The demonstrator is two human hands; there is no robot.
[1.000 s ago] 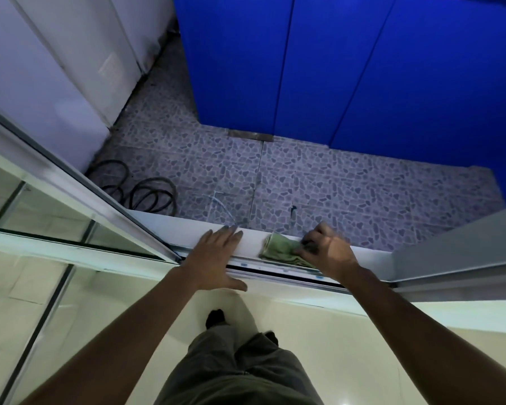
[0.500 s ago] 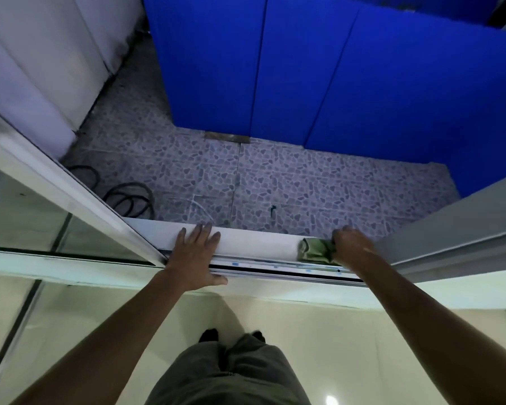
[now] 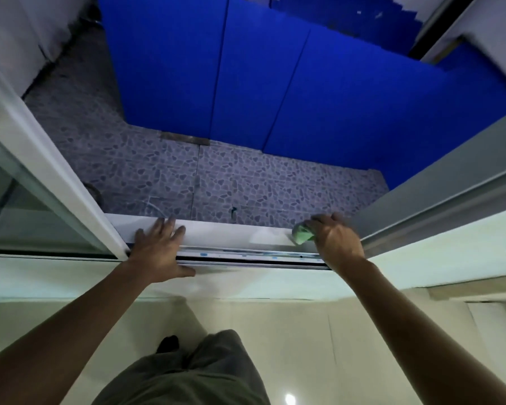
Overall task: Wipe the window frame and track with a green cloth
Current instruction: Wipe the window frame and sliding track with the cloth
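A white window frame sill (image 3: pixel 225 233) runs across the middle of the head view, with a dark track (image 3: pixel 246 258) along its near edge. My right hand (image 3: pixel 338 242) presses a bunched green cloth (image 3: pixel 302 235) onto the sill at its right end, close to the grey frame upright (image 3: pixel 438 197). Most of the cloth is hidden under my fingers. My left hand (image 3: pixel 159 249) lies flat on the sill's left part, fingers spread, thumb over the track, holding nothing.
A sliding glass pane with a white frame (image 3: pixel 50 182) stands at the left. Beyond the sill lies a pebble-patterned tiled floor (image 3: pixel 246 182) backed by blue panels (image 3: pixel 260 83). A dark hose coil (image 3: pixel 95 192) peeks out by the pane. My legs stand below.
My right hand has slid the green cloth to the right along the sill, from near the middle to the right end. My left hand has stayed flat on the sill.
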